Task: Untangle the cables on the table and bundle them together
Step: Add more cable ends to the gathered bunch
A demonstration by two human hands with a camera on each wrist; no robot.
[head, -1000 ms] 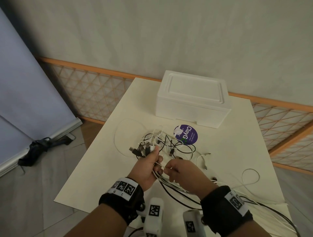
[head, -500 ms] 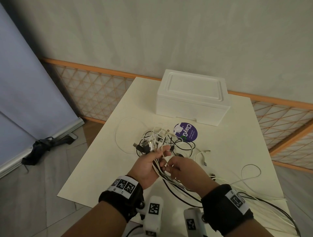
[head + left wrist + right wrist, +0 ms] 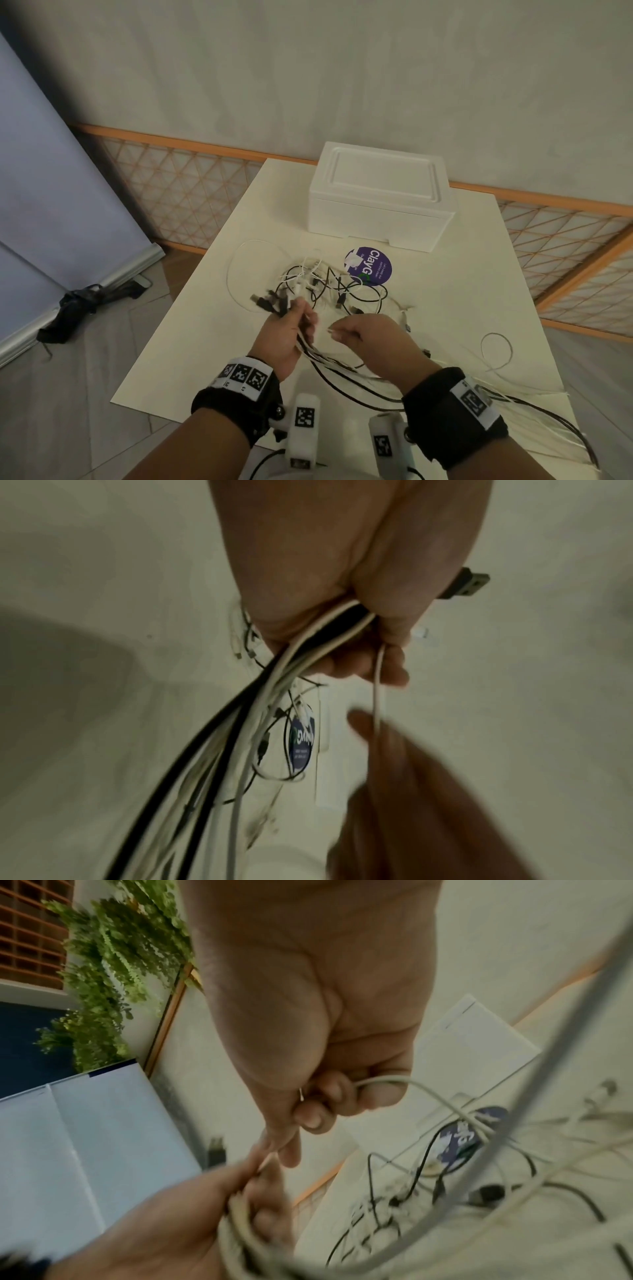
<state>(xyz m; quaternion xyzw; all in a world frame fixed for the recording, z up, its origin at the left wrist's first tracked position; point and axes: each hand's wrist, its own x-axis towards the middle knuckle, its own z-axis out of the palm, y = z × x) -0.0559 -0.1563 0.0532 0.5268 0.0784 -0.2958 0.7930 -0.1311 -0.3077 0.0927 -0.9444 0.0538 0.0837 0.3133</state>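
Left hand is closed in a fist around a gathered bundle of black and white cables; several plug ends project from the top of the fist toward 11 o'clock, and the strands trail from under the palm toward 4 o'clock, off the near right edge of the table. The left wrist view shows the fingers wrapped over the strands. Right hand, just beside the left at its 3 o'clock, pinches a single white cable between thumb and curled fingers. The two hands are close but apart, above the table's near half. The remaining tangle of loose cables lies on the table at 12 o'clock from the hands, partly overlapping a round purple sticker. A white foam box sits beyond, at the table's far edge
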